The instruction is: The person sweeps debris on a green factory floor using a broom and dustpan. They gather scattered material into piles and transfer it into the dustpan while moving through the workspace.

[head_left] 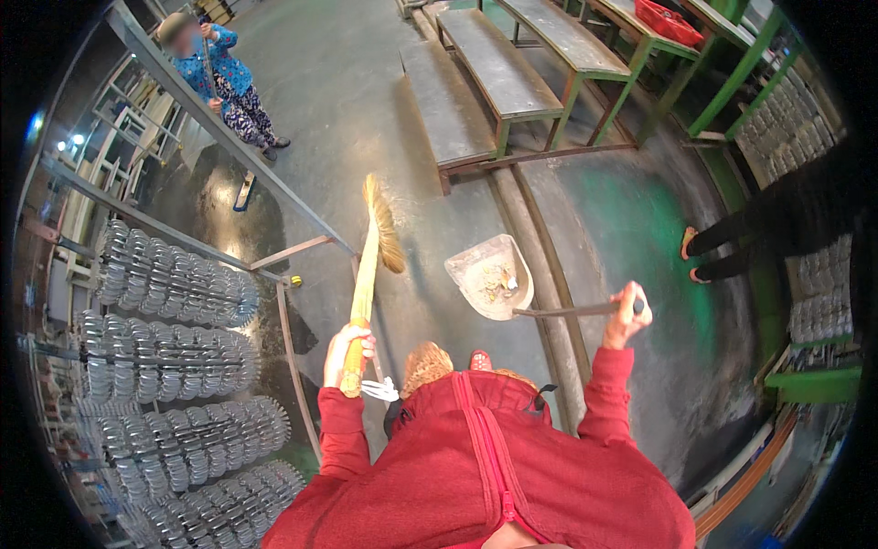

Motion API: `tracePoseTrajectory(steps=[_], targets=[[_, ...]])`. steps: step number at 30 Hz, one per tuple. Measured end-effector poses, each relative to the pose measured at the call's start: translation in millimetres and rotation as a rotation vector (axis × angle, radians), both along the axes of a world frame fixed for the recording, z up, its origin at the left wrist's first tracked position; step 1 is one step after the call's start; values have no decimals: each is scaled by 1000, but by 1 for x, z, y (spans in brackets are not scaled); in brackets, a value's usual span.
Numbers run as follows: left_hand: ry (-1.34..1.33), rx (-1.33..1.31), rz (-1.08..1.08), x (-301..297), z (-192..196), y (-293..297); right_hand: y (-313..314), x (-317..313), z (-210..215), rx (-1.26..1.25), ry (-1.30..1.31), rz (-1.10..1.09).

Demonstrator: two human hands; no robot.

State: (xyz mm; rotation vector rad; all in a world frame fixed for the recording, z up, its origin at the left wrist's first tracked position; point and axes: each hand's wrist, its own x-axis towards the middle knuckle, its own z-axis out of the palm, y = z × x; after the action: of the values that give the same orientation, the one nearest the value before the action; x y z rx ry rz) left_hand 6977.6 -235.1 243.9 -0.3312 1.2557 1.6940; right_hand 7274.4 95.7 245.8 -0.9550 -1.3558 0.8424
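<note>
The left hand (346,346) is closed around the lower shaft of a straw broom (370,265), which is held upright-tilted so that its bristle head sits just above the centre of the frame. The right hand (626,316) is clenched on the end of a long dark handle that runs leftward to a metal dustpan (489,274); scraps of debris are seen inside the pan, which lies at the centre of the picture on the concrete floor (366,82). Red sleeves and a red zipped jacket fill the lower edge. The floor is grey, stained darker at the left and tinted green at the right. Racks of shiny metal parts (174,284) are stacked along the left side. Long tables (512,73) with green legs stand at the upper right. A person in a blue patterned top (219,78) is seen at the upper left, and another person's dark-clad legs (759,233) at the right.
</note>
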Motion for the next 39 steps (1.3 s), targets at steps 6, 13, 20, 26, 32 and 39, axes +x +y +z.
tracePoseTrajectory(steps=[6, 13, 20, 26, 32, 39], targets=[[57, 7, 96, -93, 8, 62, 86, -167, 60, 61, 197, 257], [75, 23, 85, -273, 1, 153, 181, -301, 120, 239, 318, 394], [56, 89, 53, -458, 19, 260, 259, -421, 181, 199, 524, 346], [52, 97, 72, -604, 25, 358, 327, -569, 199, 279, 520, 455], [76, 78, 39, -754, 42, 418, 404, -742, 201, 218, 563, 348], [-147, 120, 142, -933, 34, 480, 510, -969, 194, 107, 553, 293]])
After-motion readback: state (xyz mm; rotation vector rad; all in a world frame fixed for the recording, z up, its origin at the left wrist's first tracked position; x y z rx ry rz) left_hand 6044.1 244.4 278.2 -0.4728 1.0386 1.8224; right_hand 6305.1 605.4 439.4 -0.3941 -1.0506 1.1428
